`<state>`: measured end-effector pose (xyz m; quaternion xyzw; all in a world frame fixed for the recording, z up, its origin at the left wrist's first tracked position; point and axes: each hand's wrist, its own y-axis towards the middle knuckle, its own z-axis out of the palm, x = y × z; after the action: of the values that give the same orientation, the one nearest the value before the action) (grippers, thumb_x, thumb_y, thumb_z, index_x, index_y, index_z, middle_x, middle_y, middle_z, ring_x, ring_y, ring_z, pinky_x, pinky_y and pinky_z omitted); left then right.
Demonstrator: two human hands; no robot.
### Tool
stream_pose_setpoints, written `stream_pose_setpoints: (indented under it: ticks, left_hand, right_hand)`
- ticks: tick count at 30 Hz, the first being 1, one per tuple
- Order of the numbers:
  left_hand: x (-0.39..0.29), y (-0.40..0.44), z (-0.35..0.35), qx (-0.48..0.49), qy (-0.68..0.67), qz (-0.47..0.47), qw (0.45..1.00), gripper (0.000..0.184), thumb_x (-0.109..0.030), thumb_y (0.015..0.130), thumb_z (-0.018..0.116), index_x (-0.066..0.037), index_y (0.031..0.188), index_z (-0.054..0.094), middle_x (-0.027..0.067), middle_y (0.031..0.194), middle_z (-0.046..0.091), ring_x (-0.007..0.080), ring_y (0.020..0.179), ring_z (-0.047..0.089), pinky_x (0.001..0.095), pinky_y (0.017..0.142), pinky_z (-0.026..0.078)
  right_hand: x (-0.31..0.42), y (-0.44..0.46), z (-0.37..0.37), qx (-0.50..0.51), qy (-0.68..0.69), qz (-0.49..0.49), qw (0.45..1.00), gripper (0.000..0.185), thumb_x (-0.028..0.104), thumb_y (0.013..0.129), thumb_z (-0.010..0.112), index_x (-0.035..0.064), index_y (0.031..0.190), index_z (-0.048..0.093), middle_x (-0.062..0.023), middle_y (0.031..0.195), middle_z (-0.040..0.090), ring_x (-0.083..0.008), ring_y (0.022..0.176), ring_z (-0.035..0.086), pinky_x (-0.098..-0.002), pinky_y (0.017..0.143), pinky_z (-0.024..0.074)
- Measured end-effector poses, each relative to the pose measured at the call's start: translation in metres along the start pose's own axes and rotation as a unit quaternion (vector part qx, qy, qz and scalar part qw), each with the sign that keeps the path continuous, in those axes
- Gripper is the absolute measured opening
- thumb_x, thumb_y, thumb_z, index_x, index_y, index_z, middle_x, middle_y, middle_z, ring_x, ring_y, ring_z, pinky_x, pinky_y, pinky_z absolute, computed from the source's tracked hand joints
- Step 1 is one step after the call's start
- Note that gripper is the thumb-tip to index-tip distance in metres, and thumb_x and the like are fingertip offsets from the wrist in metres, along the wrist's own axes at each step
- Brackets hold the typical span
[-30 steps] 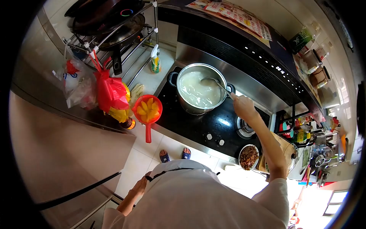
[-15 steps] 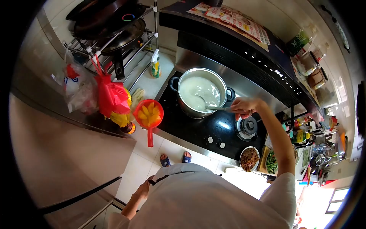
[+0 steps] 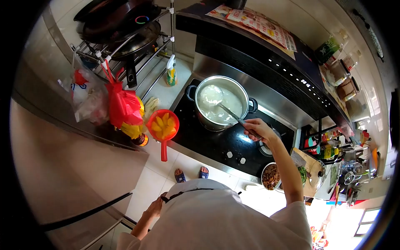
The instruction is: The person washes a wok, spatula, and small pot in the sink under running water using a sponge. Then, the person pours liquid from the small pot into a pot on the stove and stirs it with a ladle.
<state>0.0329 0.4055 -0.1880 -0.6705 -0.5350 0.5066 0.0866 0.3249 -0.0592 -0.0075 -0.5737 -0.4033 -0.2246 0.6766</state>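
Observation:
My right hand (image 3: pixel 257 128) is closed round the handle of a metal ladle (image 3: pixel 231 113). The ladle's bowl, full of whitish liquid, is at the left side of a steel pot (image 3: pixel 245 92) with black side handles. Pale, milky liquid (image 3: pixel 230 104) fills much of the pot, which stands on the black glass hob (image 3: pixel 208 141). Down by my waist, my left hand (image 3: pixel 156 206) is beside a dark strap on my white clothing; its fingers are mostly hidden.
Left of the hob, a red long-handled strainer (image 3: pixel 163 145) holds yellow pieces. A spray bottle (image 3: pixel 171 73) and a pan rack (image 3: pixel 154 58) stand behind. A bowl of brown food (image 3: pixel 271 176) sits at the hob's right edge. The range hood (image 3: pixel 250 54) overhangs the back.
My right hand has moved left and slightly toward me. The ladle's bowl has come up at the pot's left side, now full of liquid. My left hand has hardly moved.

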Motion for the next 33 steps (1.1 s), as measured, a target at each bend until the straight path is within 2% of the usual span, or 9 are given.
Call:
stream_pose_setpoints:
  ticks: [7, 11, 16, 19, 22, 25, 28, 33]
  left_hand:
    - [0.0, 0.003, -0.002, 0.004, 0.001, 0.003, 1.0, 0.089, -0.004, 0.071, 0.065, -0.014, 0.143, 0.014, 0.018, 0.137, 0.036, 0.0373, 0.113, 0.05, 0.0405, 0.093, 0.045]
    - [0.0, 0.005, -0.004, 0.01, 0.007, 0.003, 1.0, 0.089, -0.003, 0.071, 0.065, -0.014, 0.143, 0.014, 0.0182, 0.137, 0.037, 0.0373, 0.113, 0.05, 0.0406, 0.093, 0.045]
    - [0.0, 0.005, -0.006, 0.013, 0.011, 0.002, 1.0, 0.089, -0.003, 0.071, 0.065, -0.014, 0.143, 0.013, 0.0184, 0.137, 0.037, 0.0375, 0.112, 0.05, 0.0406, 0.093, 0.045]
    - [0.001, 0.004, -0.006, 0.016, 0.013, 0.0, 1.0, 0.089, -0.003, 0.071, 0.064, -0.014, 0.143, 0.013, 0.0185, 0.137, 0.037, 0.0375, 0.112, 0.05, 0.0406, 0.093, 0.045]
    - [0.001, 0.004, -0.006, 0.018, 0.012, 0.0, 1.0, 0.089, -0.003, 0.071, 0.064, -0.013, 0.143, 0.013, 0.0186, 0.136, 0.037, 0.0376, 0.112, 0.05, 0.0407, 0.093, 0.045]
    - [0.001, 0.004, -0.005, 0.019, 0.011, -0.001, 1.0, 0.089, -0.002, 0.071, 0.064, -0.013, 0.143, 0.013, 0.0188, 0.136, 0.037, 0.0377, 0.112, 0.05, 0.0407, 0.093, 0.045]
    - [0.001, 0.002, -0.003, 0.018, 0.01, -0.003, 1.0, 0.089, -0.002, 0.071, 0.064, -0.013, 0.143, 0.013, 0.0189, 0.136, 0.037, 0.0377, 0.112, 0.05, 0.0407, 0.093, 0.045]
    - [0.002, 0.0, -0.002, 0.018, 0.009, -0.006, 1.0, 0.089, -0.002, 0.071, 0.063, -0.013, 0.143, 0.013, 0.0191, 0.136, 0.038, 0.0378, 0.112, 0.05, 0.0408, 0.093, 0.045]
  right_hand:
    - [0.007, -0.028, -0.009, -0.02, 0.001, -0.012, 1.0, 0.016, 0.017, 0.093, 0.051, 0.0028, 0.087, 0.053, -0.0018, 0.063, 0.056, -0.0064, 0.041, 0.052, -0.0178, 0.033, 0.0395]
    - [0.003, -0.032, -0.015, -0.042, -0.023, -0.014, 0.999, 0.016, 0.017, 0.093, 0.052, 0.0011, 0.096, 0.054, -0.0016, 0.063, 0.056, -0.0065, 0.041, 0.052, -0.0184, 0.033, 0.0394]
    - [0.002, -0.041, -0.017, -0.096, -0.063, -0.024, 0.993, 0.029, 0.015, 0.091, 0.054, -0.0027, 0.114, 0.051, -0.0026, 0.062, 0.056, -0.0079, 0.041, 0.052, -0.0208, 0.033, 0.0399]
    - [-0.001, -0.046, -0.017, -0.152, -0.183, -0.063, 0.969, 0.036, 0.012, 0.089, 0.055, -0.0026, 0.121, 0.049, -0.0053, 0.062, 0.058, -0.0103, 0.041, 0.053, -0.0234, 0.033, 0.0411]
    - [0.009, -0.053, -0.007, -0.199, -0.34, -0.117, 0.912, 0.039, 0.01, 0.088, 0.055, -0.0018, 0.124, 0.047, -0.0085, 0.063, 0.06, -0.0124, 0.041, 0.054, -0.0257, 0.034, 0.0422]
    - [0.005, -0.046, -0.002, -0.219, -0.366, -0.175, 0.887, 0.038, 0.008, 0.087, 0.054, -0.0015, 0.123, 0.048, -0.0103, 0.062, 0.06, -0.0141, 0.041, 0.056, -0.0271, 0.035, 0.0434]
    - [0.011, -0.038, 0.007, -0.207, -0.33, -0.143, 0.91, 0.035, 0.008, 0.087, 0.053, -0.0033, 0.121, 0.048, -0.0109, 0.061, 0.06, -0.0159, 0.041, 0.056, -0.0283, 0.035, 0.0437]
    - [0.01, -0.008, 0.006, -0.177, -0.28, -0.069, 0.941, 0.023, 0.013, 0.09, 0.051, -0.0059, 0.103, 0.054, -0.0125, 0.06, 0.06, -0.0172, 0.042, 0.058, -0.0294, 0.034, 0.0443]
